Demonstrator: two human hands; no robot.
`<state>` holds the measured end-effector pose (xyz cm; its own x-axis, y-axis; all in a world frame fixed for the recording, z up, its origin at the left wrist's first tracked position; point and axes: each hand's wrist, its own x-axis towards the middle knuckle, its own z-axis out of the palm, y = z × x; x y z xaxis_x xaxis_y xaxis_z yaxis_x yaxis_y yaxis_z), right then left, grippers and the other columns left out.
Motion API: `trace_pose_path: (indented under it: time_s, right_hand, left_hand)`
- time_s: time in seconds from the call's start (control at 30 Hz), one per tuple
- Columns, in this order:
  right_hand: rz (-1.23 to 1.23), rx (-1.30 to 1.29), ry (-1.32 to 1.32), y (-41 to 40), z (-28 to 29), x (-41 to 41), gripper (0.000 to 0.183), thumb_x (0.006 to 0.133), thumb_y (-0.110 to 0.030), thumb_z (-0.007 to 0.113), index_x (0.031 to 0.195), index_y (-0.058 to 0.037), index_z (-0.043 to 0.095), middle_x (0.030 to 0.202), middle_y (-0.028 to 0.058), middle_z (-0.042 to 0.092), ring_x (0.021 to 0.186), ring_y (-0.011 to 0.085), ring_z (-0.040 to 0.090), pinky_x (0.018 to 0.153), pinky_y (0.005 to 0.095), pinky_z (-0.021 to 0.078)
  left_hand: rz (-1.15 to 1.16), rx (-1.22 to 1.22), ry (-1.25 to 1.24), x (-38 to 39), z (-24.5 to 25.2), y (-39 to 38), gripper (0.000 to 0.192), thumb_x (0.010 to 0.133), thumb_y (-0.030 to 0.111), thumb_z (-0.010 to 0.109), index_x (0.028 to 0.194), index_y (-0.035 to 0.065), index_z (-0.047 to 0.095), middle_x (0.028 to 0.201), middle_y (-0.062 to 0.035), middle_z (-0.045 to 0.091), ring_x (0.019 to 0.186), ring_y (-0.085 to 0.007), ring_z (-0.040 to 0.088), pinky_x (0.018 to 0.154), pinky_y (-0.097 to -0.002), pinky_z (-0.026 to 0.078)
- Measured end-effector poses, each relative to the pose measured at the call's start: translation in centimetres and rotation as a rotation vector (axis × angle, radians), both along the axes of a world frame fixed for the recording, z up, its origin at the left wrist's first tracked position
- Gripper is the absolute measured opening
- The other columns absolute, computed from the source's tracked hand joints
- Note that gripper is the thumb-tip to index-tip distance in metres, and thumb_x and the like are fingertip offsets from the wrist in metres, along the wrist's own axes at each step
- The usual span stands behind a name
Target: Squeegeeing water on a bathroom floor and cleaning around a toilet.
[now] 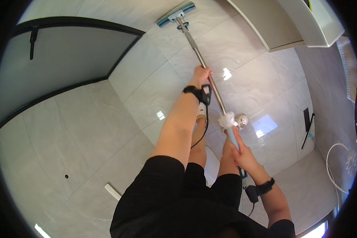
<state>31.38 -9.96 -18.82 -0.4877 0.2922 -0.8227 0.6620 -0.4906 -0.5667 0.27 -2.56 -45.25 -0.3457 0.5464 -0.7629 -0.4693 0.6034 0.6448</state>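
A long mop with a steel pole [200, 56] slants away from me across the tiled floor. Its blue-and-grey head [176, 15] rests near the wall at the far end. My left hand [201, 74] is closed around the pole about midway. Closer to my body, my right hand [244, 159] grips the pale blue handle [232, 135]. A white fluffy piece [227, 119] surrounds the pole just beyond the handle; what it is exactly I cannot tell. Both wrists wear black straps with small boxes and cables.
A black-framed door [68, 53] stands at left. A cabinet [270, 23] overhangs the floor at upper right. Along the right wall are a black floor squeegee [307, 132] and a pale hose [328, 166]. White clogs [241, 122] are on my feet, and something white shows behind my legs.
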Motion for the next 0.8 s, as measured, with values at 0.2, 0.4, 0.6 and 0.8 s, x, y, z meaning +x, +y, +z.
trace_pose_path:
  time_s: [0.2,0.4,0.6,0.8]
  right_hand:
    - [0.219,0.223,0.073,-4.5,-0.3,-2.2,0.067,0.096,-0.019,0.048,0.150,-0.0306,0.011,0.054,0.0051,0.050,0.043,0.0153,0.051,0.042,0.0301,0.0441]
    - [0.271,0.202,-0.248,-11.2,7.5,12.8,0.062,0.091,-0.014,0.050,0.147,-0.0240,0.027,0.062,0.0100,0.054,0.050,0.0187,0.052,0.050,0.0318,0.0435]
    - [0.402,-0.040,-0.514,-15.3,17.7,20.3,0.060,0.091,-0.014,0.049,0.147,-0.0204,0.028,0.060,0.0065,0.051,0.049,0.0148,0.049,0.049,0.0302,0.0416]
    - [0.426,-0.046,-0.528,-14.1,17.9,19.8,0.060,0.093,-0.015,0.047,0.148,-0.0205,0.026,0.057,0.0027,0.048,0.047,0.0112,0.046,0.047,0.0282,0.0397]
  left_hand:
    - [0.090,0.034,-0.166,-4.0,0.9,-9.1,0.017,0.095,0.017,0.051,0.092,0.0004,0.052,0.075,-0.0101,0.059,0.067,-0.0217,0.062,0.061,-0.0338,0.055]
    - [0.176,-0.045,-0.607,13.4,5.8,-19.8,0.014,0.092,0.021,0.058,0.092,0.0086,0.052,0.079,-0.0068,0.058,0.074,-0.0211,0.063,0.065,-0.0389,0.054]
    - [-0.050,-0.413,-1.084,27.7,12.5,-30.3,0.030,0.090,0.019,0.061,0.115,0.0110,0.046,0.089,-0.0065,0.059,0.087,-0.0228,0.064,0.081,-0.0430,0.051]
    - [0.045,-0.373,-0.843,25.4,11.5,-28.1,0.040,0.089,0.013,0.061,0.121,0.0052,0.040,0.086,-0.0095,0.061,0.069,-0.0222,0.065,0.062,-0.0379,0.057]
